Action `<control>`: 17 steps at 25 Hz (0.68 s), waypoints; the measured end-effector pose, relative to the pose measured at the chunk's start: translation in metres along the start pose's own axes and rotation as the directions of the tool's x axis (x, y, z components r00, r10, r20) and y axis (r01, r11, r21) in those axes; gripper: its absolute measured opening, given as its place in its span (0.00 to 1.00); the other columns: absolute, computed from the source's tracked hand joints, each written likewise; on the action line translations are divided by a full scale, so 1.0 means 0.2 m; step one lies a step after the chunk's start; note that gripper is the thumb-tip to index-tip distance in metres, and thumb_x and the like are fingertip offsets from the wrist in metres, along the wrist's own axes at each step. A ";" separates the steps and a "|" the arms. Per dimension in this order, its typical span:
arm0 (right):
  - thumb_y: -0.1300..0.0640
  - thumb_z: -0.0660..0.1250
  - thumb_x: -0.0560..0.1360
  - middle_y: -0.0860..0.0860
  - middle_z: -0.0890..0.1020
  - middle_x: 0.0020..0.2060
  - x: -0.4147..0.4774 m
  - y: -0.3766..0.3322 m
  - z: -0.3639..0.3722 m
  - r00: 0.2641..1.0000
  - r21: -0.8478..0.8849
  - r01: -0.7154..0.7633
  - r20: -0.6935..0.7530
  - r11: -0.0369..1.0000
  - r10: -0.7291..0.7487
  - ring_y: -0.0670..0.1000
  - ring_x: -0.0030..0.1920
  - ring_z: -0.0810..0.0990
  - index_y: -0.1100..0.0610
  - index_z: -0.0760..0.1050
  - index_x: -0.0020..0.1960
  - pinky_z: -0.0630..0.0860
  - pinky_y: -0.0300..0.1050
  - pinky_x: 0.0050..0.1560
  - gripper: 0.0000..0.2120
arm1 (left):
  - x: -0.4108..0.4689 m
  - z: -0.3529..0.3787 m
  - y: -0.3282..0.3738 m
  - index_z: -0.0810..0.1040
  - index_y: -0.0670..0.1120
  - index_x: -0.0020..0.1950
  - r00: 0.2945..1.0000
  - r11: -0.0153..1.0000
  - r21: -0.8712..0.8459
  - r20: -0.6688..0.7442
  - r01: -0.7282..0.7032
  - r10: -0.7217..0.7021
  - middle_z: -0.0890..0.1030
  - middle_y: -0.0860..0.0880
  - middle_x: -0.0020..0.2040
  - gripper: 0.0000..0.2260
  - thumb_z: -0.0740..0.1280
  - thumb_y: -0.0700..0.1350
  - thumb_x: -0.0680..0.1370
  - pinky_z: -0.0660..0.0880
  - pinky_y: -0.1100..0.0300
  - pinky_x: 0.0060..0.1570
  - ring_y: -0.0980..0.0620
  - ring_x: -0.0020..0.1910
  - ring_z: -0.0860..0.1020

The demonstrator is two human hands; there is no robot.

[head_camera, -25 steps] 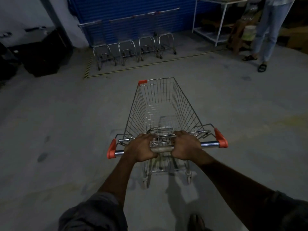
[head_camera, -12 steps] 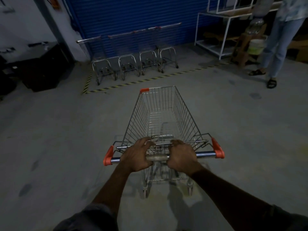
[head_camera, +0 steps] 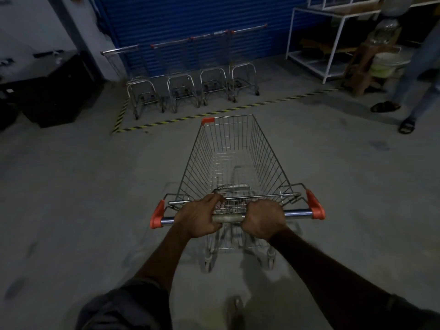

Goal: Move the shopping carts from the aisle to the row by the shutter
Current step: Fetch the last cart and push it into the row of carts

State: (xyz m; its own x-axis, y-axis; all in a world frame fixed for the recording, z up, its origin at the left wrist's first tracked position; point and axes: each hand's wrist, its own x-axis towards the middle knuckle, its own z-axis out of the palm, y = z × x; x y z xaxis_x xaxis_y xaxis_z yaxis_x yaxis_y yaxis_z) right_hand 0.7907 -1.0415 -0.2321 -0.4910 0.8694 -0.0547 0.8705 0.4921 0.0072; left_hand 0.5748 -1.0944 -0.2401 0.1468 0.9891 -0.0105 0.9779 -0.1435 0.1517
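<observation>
Cart in transit, not yet parked; the shopping cart (head_camera: pixel 266 160) is held on open concrete, nose pointed toward the blue shutter (head_camera: pixel 190 17), short of the striped floor tape (head_camera: pixel 214 113); the basket is seen empty.

The left hand (head_camera: pixel 198 217) and right hand (head_camera: pixel 264 219) are both wrapped round the handle bar (head_camera: pixel 228 218), close together near its middle.

Four parked carts (head_camera: pixel 181 76) are lined up side by side against the shutter, behind the tape; this one is left to be rolled over the tape and set into line, probably at the right end; whether more wait in the aisle cannot be told.

Noted right: a white rack (head_camera: pixel 327 44), a stool with a bucket (head_camera: pixel 383 64), a bystander's sandalled feet (head_camera: pixel 407 125) near the path's edge; dark crates (head_camera: pixel 54 96) at left, well apart.
</observation>
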 end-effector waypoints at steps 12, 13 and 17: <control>0.35 0.63 0.71 0.48 0.84 0.42 1.21 0.44 -0.05 0.998 0.054 -0.059 0.025 0.997 0.058 0.53 0.44 0.83 0.49 0.79 0.54 0.79 0.47 0.49 0.21 | 1.32 -0.07 -0.44 0.65 0.57 0.76 0.998 0.995 -0.071 -0.001 -0.065 0.065 0.77 0.53 0.67 0.37 0.71 0.62 0.69 0.79 0.52 0.53 0.46 0.58 0.81; 0.34 0.64 0.71 0.48 0.84 0.43 1.31 0.50 -0.06 0.999 0.081 -0.040 0.031 0.996 0.038 0.52 0.45 0.83 0.49 0.79 0.53 0.79 0.46 0.50 0.22 | 1.43 -0.09 -0.47 0.66 0.58 0.74 0.998 0.995 -0.079 0.000 -0.056 0.057 0.79 0.53 0.65 0.35 0.71 0.62 0.68 0.79 0.53 0.52 0.47 0.56 0.82; 0.34 0.68 0.70 0.46 0.83 0.47 1.72 0.77 -0.14 0.976 0.198 -0.022 0.219 0.980 -0.022 0.51 0.50 0.82 0.47 0.81 0.53 0.75 0.43 0.47 0.21 | 1.88 -0.08 -0.56 0.69 0.61 0.67 0.998 0.996 -0.075 0.048 -0.047 0.051 0.84 0.53 0.55 0.32 0.65 0.69 0.65 0.80 0.52 0.50 0.47 0.51 0.83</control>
State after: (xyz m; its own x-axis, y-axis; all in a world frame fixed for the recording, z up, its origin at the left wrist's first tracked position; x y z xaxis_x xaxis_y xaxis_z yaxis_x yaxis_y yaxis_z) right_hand 0.7544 -0.6658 -0.2220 -0.4913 0.8274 -0.2720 0.8704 0.4546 -0.1893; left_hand 0.5184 -0.7067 -0.2454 0.2033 0.9778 -0.0501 0.9561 -0.1872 0.2253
